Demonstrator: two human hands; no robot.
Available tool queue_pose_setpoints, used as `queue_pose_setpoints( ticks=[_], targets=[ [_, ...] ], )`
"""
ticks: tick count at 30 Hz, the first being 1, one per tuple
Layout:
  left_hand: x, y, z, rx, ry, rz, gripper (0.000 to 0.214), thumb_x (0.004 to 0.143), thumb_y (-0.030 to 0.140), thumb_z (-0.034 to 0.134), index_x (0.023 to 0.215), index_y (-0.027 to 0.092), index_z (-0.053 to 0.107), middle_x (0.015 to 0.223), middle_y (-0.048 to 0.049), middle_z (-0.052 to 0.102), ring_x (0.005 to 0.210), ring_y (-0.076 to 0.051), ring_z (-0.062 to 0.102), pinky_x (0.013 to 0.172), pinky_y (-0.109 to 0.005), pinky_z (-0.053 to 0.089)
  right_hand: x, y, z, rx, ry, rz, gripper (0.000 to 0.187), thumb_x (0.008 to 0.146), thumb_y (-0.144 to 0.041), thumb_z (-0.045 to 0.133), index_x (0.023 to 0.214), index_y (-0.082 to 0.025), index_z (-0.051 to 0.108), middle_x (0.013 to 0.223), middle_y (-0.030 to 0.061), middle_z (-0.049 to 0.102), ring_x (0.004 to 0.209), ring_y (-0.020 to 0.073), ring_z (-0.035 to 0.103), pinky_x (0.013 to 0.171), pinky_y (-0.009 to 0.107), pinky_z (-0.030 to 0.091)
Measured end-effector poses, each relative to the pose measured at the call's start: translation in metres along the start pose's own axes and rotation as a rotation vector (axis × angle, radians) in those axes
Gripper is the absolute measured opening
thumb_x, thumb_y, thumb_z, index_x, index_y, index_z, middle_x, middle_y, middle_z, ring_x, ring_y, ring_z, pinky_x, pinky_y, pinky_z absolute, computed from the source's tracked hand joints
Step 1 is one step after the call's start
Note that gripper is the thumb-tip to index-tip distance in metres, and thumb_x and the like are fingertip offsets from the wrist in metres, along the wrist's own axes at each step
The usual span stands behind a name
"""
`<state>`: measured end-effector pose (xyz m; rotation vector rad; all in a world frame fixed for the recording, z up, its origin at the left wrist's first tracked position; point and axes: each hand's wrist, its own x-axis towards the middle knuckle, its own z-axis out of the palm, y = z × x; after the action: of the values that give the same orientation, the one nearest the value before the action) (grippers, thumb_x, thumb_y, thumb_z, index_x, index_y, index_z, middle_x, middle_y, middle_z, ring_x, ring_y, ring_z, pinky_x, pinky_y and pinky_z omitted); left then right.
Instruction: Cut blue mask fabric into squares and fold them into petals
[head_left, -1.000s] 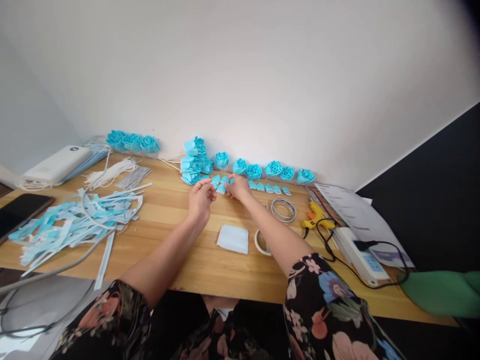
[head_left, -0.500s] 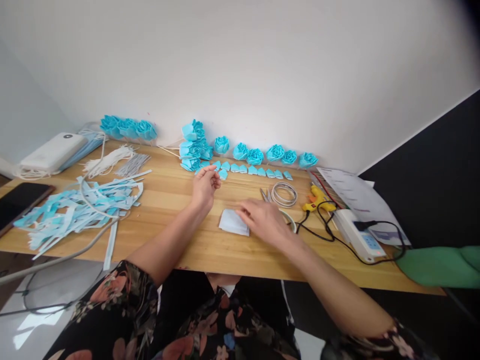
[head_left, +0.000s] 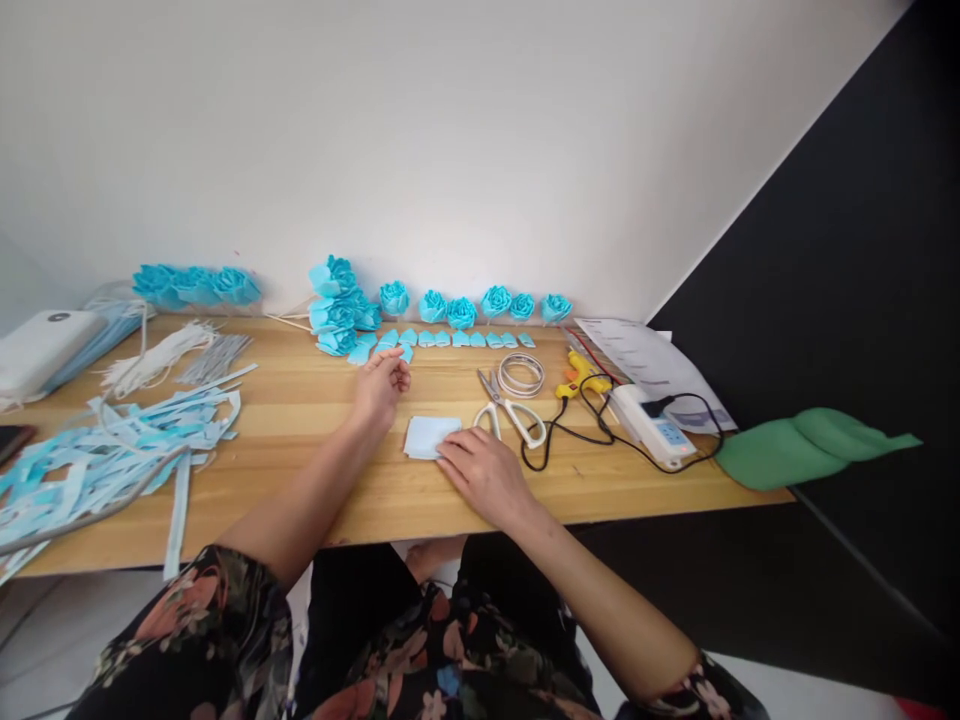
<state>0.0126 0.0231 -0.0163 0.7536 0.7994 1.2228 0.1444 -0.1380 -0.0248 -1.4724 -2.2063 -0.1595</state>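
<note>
My left hand point(head_left: 381, 385) is raised over the middle of the table with its fingers curled together; whether anything small sits in them I cannot make out. Behind its fingertips lie folded blue petals point(head_left: 461, 340) in a row. The fingers of my right hand point(head_left: 486, 470) rest on the right edge of a stack of pale blue fabric squares point(head_left: 430, 436). White-handled scissors point(head_left: 523, 420) lie just beyond that hand, blades partly apart. A roll of tape point(head_left: 521, 374) is beside the blades.
Blue fabric roses point(head_left: 460, 312) line the wall. Blue strips point(head_left: 142, 435), white cords point(head_left: 161, 355) and grey wires point(head_left: 216, 358) lie left. A yellow glue gun point(head_left: 581, 376), its black cable, a power strip point(head_left: 654, 428) and papers point(head_left: 656, 365) are right, near green material point(head_left: 787, 450).
The view has shifted to the right. My right hand has come down from above the stack, fingers now resting on its edge, and the scissors' handles are uncovered. My left hand stays curled near the petals.
</note>
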Motion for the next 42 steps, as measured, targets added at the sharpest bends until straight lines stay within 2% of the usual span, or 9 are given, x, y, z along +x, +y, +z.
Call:
queue_pose_setpoints(
  ticks=[6, 13, 20, 25, 27, 30, 33, 38, 42],
  targets=[
    [0.0, -0.001, 0.001, 0.021, -0.016, -0.019, 0.022, 0.064, 0.018, 0.06, 0.085, 0.015, 0.055, 0.058, 0.004, 0.055, 0.045, -0.008, 0.048, 0.045, -0.02, 0.033, 0.004, 0.058, -0.029, 0.035, 0.21, 0.17, 0.024, 0.094, -0.02, 0.047, 0.104, -0.02, 0.069, 0.105, 0.0086, 0.069, 0.1, 0.0221, 0.06, 0.091, 0.038, 0.047],
    [-0.002, -0.002, 0.001, 0.05, -0.05, -0.025, 0.026, 0.063, 0.019, 0.06, 0.087, 0.015, 0.054, 0.059, 0.0048, 0.055, 0.045, -0.007, 0.049, 0.046, -0.019, 0.034, 0.011, 0.127, -0.038, -0.083, -0.012, 0.385, 0.019, 0.086, -0.016, 0.057, 0.098, -0.018, 0.072, 0.102, 0.0084, 0.07, 0.1, 0.0218, 0.06, 0.094, 0.038, 0.044],
    [-0.004, -0.004, 0.002, 0.072, -0.082, -0.034, 0.027, 0.063, 0.022, 0.063, 0.088, 0.015, 0.055, 0.058, 0.005, 0.055, 0.045, -0.007, 0.049, 0.045, -0.019, 0.034, 0.018, 0.133, -0.027, 0.048, 0.036, 0.471, 0.012, 0.082, -0.02, 0.061, 0.074, -0.018, 0.07, 0.088, 0.0059, 0.069, 0.092, 0.0201, 0.059, 0.088, 0.034, 0.043],
    [-0.009, -0.001, 0.005, 0.12, -0.187, -0.003, 0.021, 0.068, 0.023, 0.063, 0.087, 0.015, 0.059, 0.062, 0.0022, 0.058, 0.049, -0.008, 0.052, 0.047, -0.019, 0.037, 0.019, 0.129, -0.042, 0.236, 0.154, 0.527, 0.031, 0.094, -0.036, 0.04, 0.091, -0.017, 0.064, 0.086, 0.0058, 0.069, 0.08, 0.0179, 0.063, 0.074, 0.031, 0.049],
    [-0.014, 0.001, 0.008, 0.161, -0.276, 0.012, 0.021, 0.071, 0.025, 0.065, 0.089, 0.014, 0.062, 0.071, -0.0023, 0.063, 0.056, -0.01, 0.057, 0.049, -0.02, 0.04, 0.018, 0.12, -0.049, 0.449, 0.167, 0.526, 0.036, 0.095, -0.044, 0.035, 0.089, -0.018, 0.059, 0.084, 0.005, 0.068, 0.077, 0.0165, 0.063, 0.071, 0.029, 0.051],
    [-0.023, 0.004, 0.015, 0.192, -0.474, 0.002, 0.034, 0.075, 0.031, 0.066, 0.104, 0.015, 0.066, 0.102, -0.0115, 0.067, 0.069, -0.014, 0.063, 0.046, -0.021, 0.04, 0.016, 0.102, -0.057, 1.022, 0.184, 0.558, 0.034, 0.086, -0.053, 0.053, 0.08, -0.02, 0.052, 0.076, 0.0017, 0.062, 0.072, 0.0154, 0.062, 0.07, 0.03, 0.052],
    [-0.03, 0.006, 0.019, 0.172, -0.641, -0.068, 0.038, 0.078, 0.036, 0.065, 0.112, 0.017, 0.066, 0.116, -0.0149, 0.064, 0.068, -0.015, 0.065, 0.04, -0.021, 0.034, 0.015, 0.085, -0.057, 1.246, 0.175, 0.584, 0.036, 0.079, -0.054, 0.063, 0.076, -0.021, 0.05, 0.07, -0.0008, 0.056, 0.066, 0.0143, 0.058, 0.068, 0.031, 0.052],
    [-0.037, 0.01, 0.019, 0.149, -0.848, -0.237, 0.034, 0.079, 0.041, 0.066, 0.096, 0.012, 0.071, 0.093, -0.0154, 0.069, 0.059, -0.015, 0.062, 0.041, -0.022, 0.034, 0.018, 0.074, -0.047, 1.314, 0.153, 0.595, 0.036, 0.076, -0.055, 0.066, 0.077, -0.021, 0.053, 0.068, -0.001, 0.055, 0.066, 0.015, 0.057, 0.064, 0.03, 0.05],
    [-0.037, 0.01, 0.016, 0.155, -0.845, -0.282, 0.032, 0.077, 0.039, 0.069, 0.09, 0.01, 0.072, 0.074, -0.0096, 0.066, 0.053, -0.013, 0.058, 0.045, -0.023, 0.039, 0.021, 0.082, -0.038, 1.164, 0.194, 0.625, 0.037, 0.078, -0.055, 0.062, 0.088, -0.02, 0.06, 0.085, 0.0044, 0.066, 0.08, 0.0196, 0.063, 0.069, 0.032, 0.052]
  ],
)
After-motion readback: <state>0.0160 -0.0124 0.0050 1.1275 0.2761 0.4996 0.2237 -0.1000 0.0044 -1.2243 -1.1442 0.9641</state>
